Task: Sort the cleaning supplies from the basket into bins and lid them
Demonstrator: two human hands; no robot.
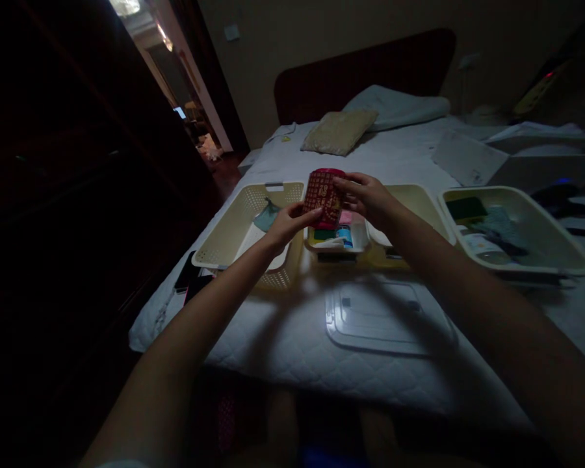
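A red canister (pixel 323 198) with gold characters and a brighter red rim is held up between my two hands. My left hand (pixel 291 224) grips its lower left side, thumb across the front. Around its upper right side close the fingers of my right hand (pixel 368 200). Right below the canister stands a small bin (pixel 362 239) with green, blue, pink and white things in it. To the left is a cream perforated basket (pixel 214 250) with a teal cloth (pixel 267 216) inside. Behind my right forearm a cream bin (pixel 419 195) is partly hidden.
At the right, another cream bin (pixel 560 244) holds a dark green pad (pixel 467 208), a clear bottle (pixel 485 247) and cloth. A clear plastic lid (pixel 385 315) lies on the white bed (pixel 283 344) in front. Pillows (pixel 338 132) rest toward the headboard; dark phone-like objects (pixel 188 270) lie at the left edge.
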